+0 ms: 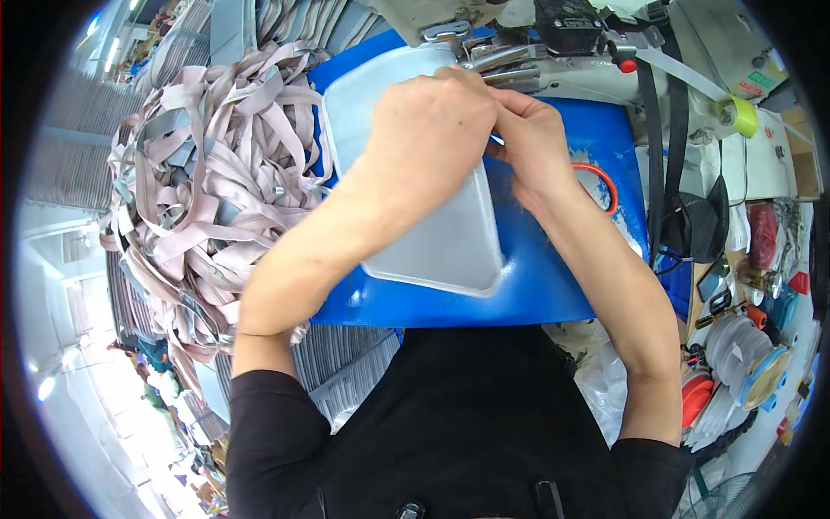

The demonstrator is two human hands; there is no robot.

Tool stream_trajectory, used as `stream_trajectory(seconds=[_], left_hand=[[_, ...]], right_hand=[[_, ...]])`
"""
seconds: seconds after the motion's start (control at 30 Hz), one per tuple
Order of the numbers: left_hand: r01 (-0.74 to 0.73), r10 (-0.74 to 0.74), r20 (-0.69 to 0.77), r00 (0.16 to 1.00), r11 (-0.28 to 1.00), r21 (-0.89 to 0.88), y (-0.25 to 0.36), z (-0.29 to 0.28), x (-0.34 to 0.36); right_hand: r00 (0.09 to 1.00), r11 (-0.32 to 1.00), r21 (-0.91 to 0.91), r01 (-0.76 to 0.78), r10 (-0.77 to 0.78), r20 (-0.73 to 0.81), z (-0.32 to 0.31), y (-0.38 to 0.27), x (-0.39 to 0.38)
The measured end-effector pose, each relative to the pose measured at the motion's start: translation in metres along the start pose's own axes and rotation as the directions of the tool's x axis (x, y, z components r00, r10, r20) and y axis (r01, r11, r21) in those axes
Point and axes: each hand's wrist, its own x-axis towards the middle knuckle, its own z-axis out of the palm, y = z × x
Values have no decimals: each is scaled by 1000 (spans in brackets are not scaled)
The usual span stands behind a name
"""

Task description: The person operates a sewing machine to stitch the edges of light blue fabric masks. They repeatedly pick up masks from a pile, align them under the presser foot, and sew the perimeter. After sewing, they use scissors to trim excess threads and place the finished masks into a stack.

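A pale grey fabric panel (432, 246) with rounded corners and a raised, piped edge lies on a blue work surface (553, 268). Over the panel's far right side my left hand (437, 117) is closed, its back toward me and its fingertips hidden. My right hand (532, 143) meets it there, thumb and fingers pinched together. A small light sliver shows between the two hands, too little to name. Just beyond them are the metal parts of a sewing machine (510, 65). An orange-red handle loop (609, 186) lies beside my right wrist.
At left a big tangled heap of pinkish-grey straps (207, 190) reaches the work surface. Stacked grey panels (78, 147) stand behind it. On the right are hanging black straps (661, 130), a yellow-green tape roll (739, 117) and a cluttered shelf with white discs (739, 350).
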Motion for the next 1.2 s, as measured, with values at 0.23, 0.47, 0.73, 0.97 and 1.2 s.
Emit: stream_trajectory(seconds=[0.23,0.47,0.73,0.97,1.2], left_hand=[[201,-244,-98,965,925,-322,10,14,-7],[77,-293,-183,938,693,-716,-3,30,-45],[18,-103,-158,982,886,-464,-1,3,-52],[48,-107,-109,988,896,-442,-19,9,-27],[122,-286,-301,910,877,-465,-47,30,-66]], right_hand=[[984,981,-110,160,-149,97,-17,14,-6],[932,904,-253,345,-298,208,-29,27,-39],[962,957,287,-47,-34,272,-19,14,-53],[952,926,366,-88,-30,304,-12,15,-25],[959,941,337,-37,-62,277,-8,14,-1]])
